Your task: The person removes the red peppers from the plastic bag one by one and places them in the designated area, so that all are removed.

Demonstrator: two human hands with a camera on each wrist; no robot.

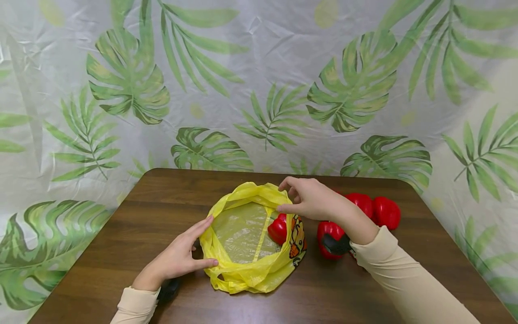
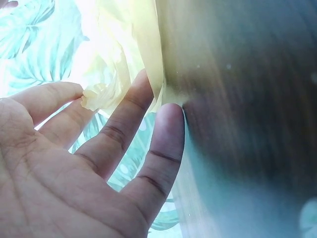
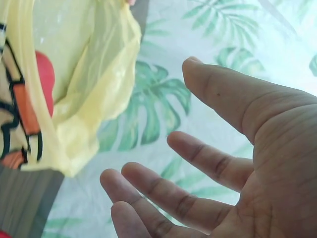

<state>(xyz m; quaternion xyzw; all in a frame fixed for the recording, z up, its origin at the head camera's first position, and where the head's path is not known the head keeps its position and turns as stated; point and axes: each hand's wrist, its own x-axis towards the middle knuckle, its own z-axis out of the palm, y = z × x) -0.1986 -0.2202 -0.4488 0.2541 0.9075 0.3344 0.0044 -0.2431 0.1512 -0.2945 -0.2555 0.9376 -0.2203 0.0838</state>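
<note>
A yellow plastic bag (image 1: 259, 274) stands on the table with its mouth spread wide. One glossy red bell pepper (image 1: 278, 230) lies inside, toward the right wall; part of its red side also shows in the right wrist view. My left hand (image 1: 180, 256) touches the bag's left rim, thumb and fingers spread. In the left wrist view its fingertips rest against the thin yellow plastic. My right hand (image 1: 309, 198) hovers by the right rim, holding nothing. The right wrist view shows its fingers loosely bent and apart from the bag (image 3: 106, 94).
More red bell peppers (image 1: 387, 213) lie on the table right of the bag, partly hidden behind my right forearm. The brown wooden table (image 1: 162, 198) has its far edge against a leaf-patterned curtain (image 1: 267, 58).
</note>
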